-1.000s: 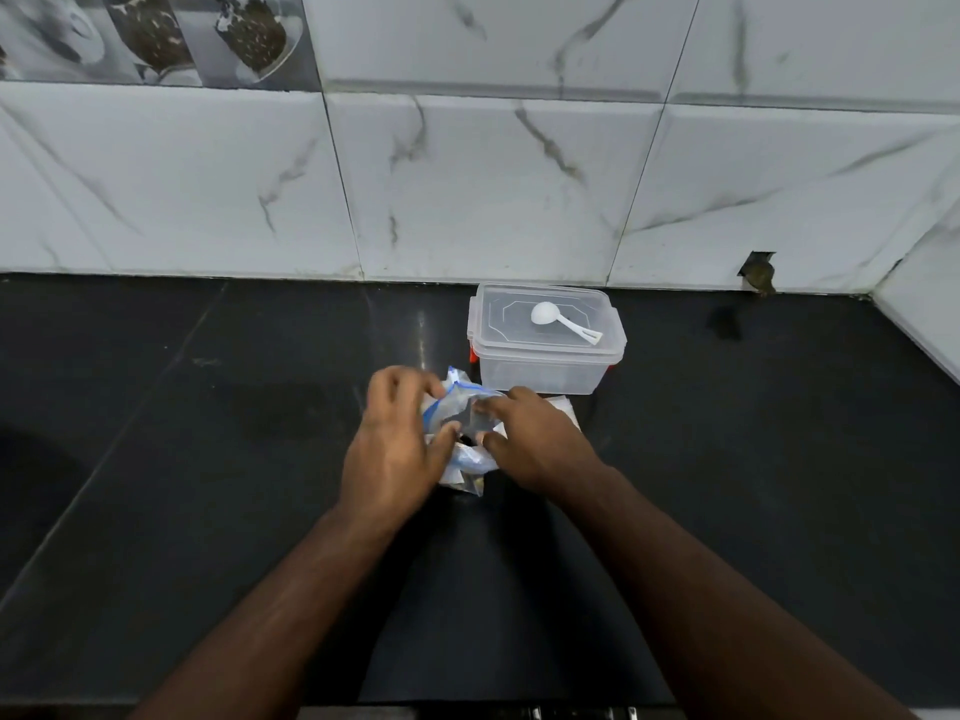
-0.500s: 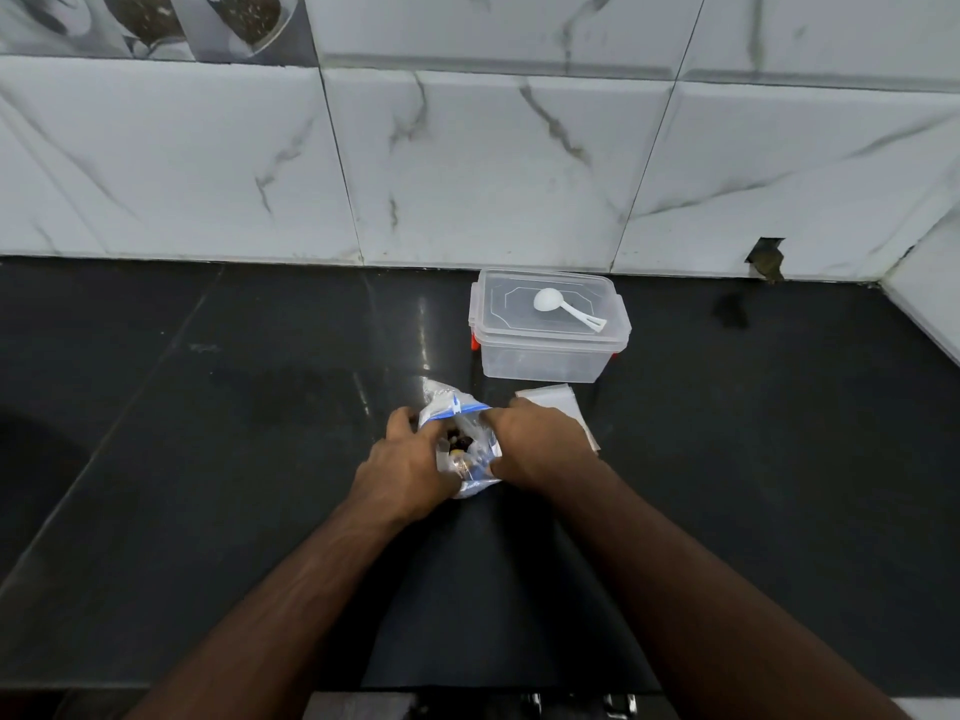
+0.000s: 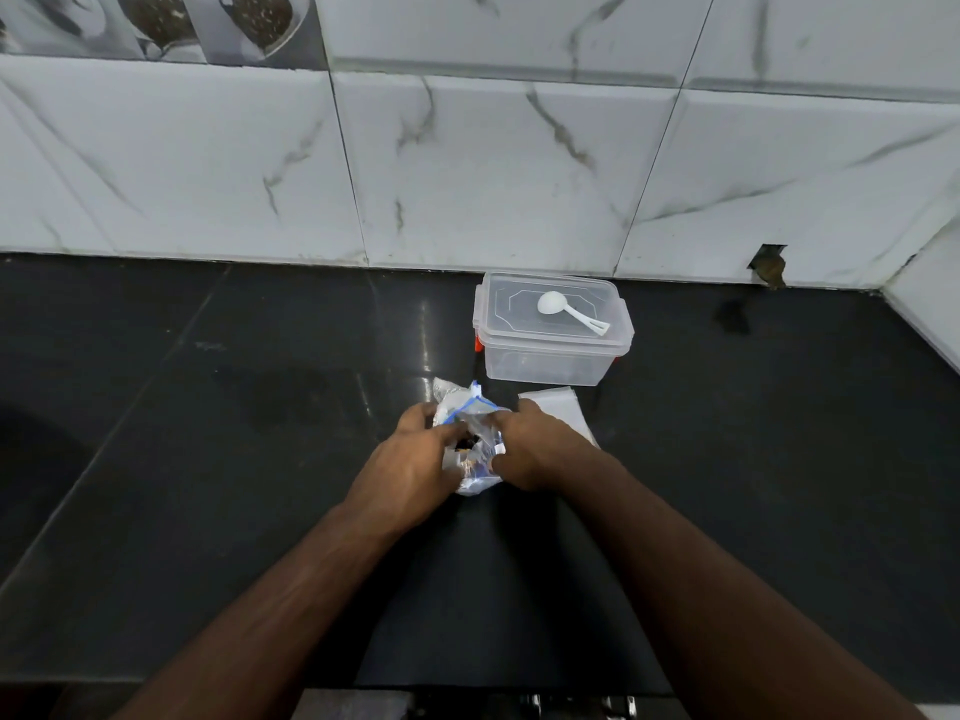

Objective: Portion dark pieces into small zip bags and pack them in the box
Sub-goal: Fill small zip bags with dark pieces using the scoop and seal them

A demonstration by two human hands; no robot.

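Left hand (image 3: 410, 462) and right hand (image 3: 530, 449) are each gripping the zip bag (image 3: 475, 446) of dark pieces (image 3: 464, 445) on the counter (image 3: 208, 459); no writing is legible.

Black countertop (image 3: 208, 459), white marble-veined wall tiles (image 3: 467, 168), white spoon (image 3: 569, 312) on lid

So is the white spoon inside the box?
No, the white spoon lies on top of the closed lid of the clear box, not inside it.
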